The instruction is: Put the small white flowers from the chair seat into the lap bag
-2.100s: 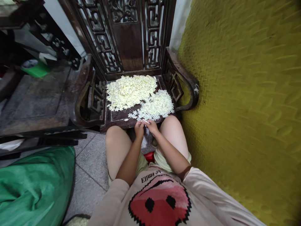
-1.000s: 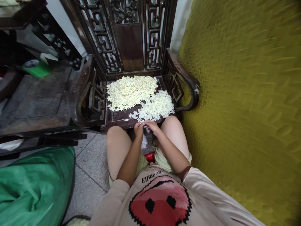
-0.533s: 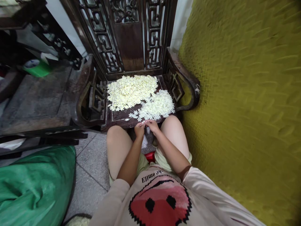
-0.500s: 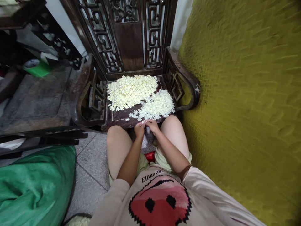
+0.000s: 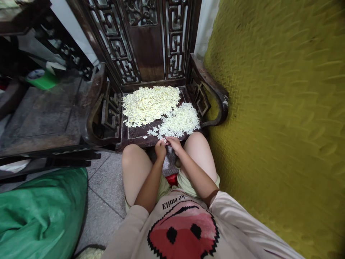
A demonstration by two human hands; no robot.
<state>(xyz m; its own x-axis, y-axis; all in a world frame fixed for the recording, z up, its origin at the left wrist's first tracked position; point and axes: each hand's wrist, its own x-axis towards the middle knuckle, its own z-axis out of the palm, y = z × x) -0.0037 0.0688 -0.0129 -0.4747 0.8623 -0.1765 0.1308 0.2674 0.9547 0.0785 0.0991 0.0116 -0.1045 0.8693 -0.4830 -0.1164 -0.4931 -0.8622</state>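
Note:
Two heaps of small five-petalled artificial-looking flowers lie on the dark wooden chair seat point(image 5: 140, 132). The larger, cream-yellow heap point(image 5: 151, 104) is at the back left, and the smaller, whiter heap point(image 5: 181, 120) sits at the front right. At the seat's front edge, my left hand point(image 5: 160, 148) is closed, its thumb and fingers pinched on a small white flower point(image 5: 164, 140). My right hand point(image 5: 174, 144) meets it from the right, fingertips pinched together at the same spot. What the right fingers grip is too small to make out.
The chair's carved armrests point(image 5: 215, 90) rise on both sides, with a carved back behind. A yellow textured mat point(image 5: 275, 118) stands close on the right. To the left are a wooden table point(image 5: 40, 118) with a green tape roll point(image 5: 41, 79), and a green sack point(image 5: 40, 212).
My hands stay together at the seat edge. The left fingers have curled in more and shifted slightly, and the white pieces between the fingertips show less. The heaps look the same.

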